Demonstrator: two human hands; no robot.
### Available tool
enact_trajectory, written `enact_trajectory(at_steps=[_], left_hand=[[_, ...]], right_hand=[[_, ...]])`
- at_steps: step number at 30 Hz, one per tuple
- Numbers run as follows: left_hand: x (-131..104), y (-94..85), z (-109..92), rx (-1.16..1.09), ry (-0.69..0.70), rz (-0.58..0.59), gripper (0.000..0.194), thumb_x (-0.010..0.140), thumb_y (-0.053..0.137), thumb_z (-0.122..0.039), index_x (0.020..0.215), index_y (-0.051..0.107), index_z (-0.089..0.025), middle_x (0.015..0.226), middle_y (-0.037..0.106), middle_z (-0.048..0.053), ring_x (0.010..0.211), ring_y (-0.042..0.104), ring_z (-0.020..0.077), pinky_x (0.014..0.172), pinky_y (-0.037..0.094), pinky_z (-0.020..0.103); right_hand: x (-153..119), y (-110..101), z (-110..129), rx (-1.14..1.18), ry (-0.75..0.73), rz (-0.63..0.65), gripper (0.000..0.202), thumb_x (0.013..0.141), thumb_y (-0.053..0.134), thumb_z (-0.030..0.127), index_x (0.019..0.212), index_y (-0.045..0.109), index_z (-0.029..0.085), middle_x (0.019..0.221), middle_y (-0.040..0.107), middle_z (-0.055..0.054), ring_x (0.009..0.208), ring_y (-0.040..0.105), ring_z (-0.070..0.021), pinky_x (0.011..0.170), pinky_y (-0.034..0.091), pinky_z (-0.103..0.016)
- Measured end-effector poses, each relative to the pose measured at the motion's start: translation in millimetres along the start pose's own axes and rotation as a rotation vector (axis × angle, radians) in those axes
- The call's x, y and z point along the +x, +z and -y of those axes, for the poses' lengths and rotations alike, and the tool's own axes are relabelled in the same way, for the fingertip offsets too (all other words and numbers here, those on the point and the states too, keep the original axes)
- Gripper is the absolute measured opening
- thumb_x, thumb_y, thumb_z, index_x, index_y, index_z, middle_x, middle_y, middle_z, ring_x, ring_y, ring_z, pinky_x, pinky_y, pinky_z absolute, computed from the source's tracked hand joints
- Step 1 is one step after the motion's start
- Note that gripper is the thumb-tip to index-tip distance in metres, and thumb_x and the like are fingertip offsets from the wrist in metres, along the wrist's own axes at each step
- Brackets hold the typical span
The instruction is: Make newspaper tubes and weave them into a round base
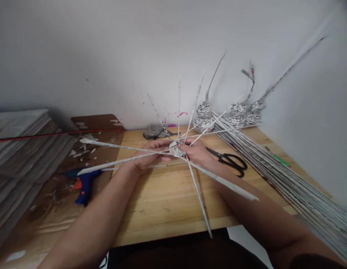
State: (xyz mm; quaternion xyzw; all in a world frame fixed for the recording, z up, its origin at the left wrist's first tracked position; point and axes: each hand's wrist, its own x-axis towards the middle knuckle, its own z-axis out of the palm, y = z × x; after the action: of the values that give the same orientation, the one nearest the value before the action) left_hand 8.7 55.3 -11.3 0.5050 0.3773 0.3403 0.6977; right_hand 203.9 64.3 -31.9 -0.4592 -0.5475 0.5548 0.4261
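Between my two hands sits a small woven paper base point(177, 148), made of rolled newspaper strips. Long paper spokes stick out from it on all sides, toward the wall, both sides and my body. My left hand point(154, 152) grips its left side, the fingers curled around and behind it. On the right, my right hand point(196, 150) pinches the weave, thumb on top near the centre. The hidden fingertips lie behind the base. Below, one spoke point(200, 201) hangs toward the table's front edge.
Black-handled scissors point(232, 160) lie right of my right hand, beside a long bundle of newspaper tubes point(263, 168). Woven paper gourd shapes point(204, 117) stand at the wall. A blue glue gun point(86, 186) rests left on cardboard, near stacked newspapers point(22, 149). A grey cloth point(155, 131) lies behind.
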Motion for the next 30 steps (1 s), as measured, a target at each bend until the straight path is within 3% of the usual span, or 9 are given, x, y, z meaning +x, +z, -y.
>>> enact_trajectory(at_steps=[4, 10, 16, 24, 30], left_hand=[[1.1, 3.0, 2.7, -0.005, -0.006, -0.084, 0.036, 0.071, 0.083, -0.036, 0.099, 0.076, -0.015, 0.095, 0.075, 0.009, 0.077, 0.068, 0.0157, 0.066, 0.056, 0.025], [10.2, 13.5, 13.8, 0.012, 0.036, -0.34, 0.042, 0.057, 0.09, -0.037, 0.089, 0.077, -0.013, 0.069, 0.071, 0.004, 0.054, 0.061, 0.0122, 0.05, 0.048, 0.023], [16.4, 14.9, 22.0, -0.004, 0.166, -0.469, 0.037, 0.054, 0.09, -0.035, 0.082, 0.077, -0.014, 0.067, 0.071, 0.005, 0.046, 0.056, 0.0131, 0.04, 0.042, 0.025], [11.9, 16.8, 15.4, -0.057, 0.141, -0.401, 0.034, 0.054, 0.091, -0.031, 0.078, 0.076, -0.012, 0.067, 0.071, 0.007, 0.052, 0.061, 0.015, 0.047, 0.045, 0.026], [12.4, 16.7, 17.0, -0.03, 0.129, -0.426, 0.035, 0.052, 0.091, -0.033, 0.075, 0.074, -0.014, 0.059, 0.067, 0.003, 0.042, 0.052, 0.0111, 0.037, 0.036, 0.023]], right_hand=[[-1.9, 0.0, 0.3, -0.06, -0.001, 0.031, 0.023, 0.073, 0.066, 0.036, 0.08, 0.071, 0.015, 0.06, 0.063, 0.0, 0.045, 0.048, -0.01, 0.042, 0.034, -0.022], [-10.3, 4.4, 8.3, -0.212, -0.04, 0.02, 0.02, 0.075, 0.065, 0.033, 0.081, 0.072, 0.015, 0.059, 0.062, 0.001, 0.045, 0.048, -0.01, 0.043, 0.036, -0.022], [-14.4, 15.9, 10.0, 0.03, 0.029, -0.086, 0.024, 0.071, 0.072, 0.041, 0.074, 0.063, 0.019, 0.058, 0.059, 0.003, 0.044, 0.046, -0.0108, 0.037, 0.032, -0.023], [-15.6, 16.7, 5.6, 0.103, -0.01, -0.112, 0.022, 0.069, 0.073, 0.036, 0.071, 0.061, 0.018, 0.058, 0.058, 0.002, 0.048, 0.048, -0.0106, 0.043, 0.036, -0.023], [-15.3, 20.7, 2.1, 0.148, 0.011, -0.101, 0.027, 0.066, 0.076, 0.039, 0.07, 0.059, 0.018, 0.057, 0.058, 0.003, 0.047, 0.049, -0.011, 0.043, 0.036, -0.024]])
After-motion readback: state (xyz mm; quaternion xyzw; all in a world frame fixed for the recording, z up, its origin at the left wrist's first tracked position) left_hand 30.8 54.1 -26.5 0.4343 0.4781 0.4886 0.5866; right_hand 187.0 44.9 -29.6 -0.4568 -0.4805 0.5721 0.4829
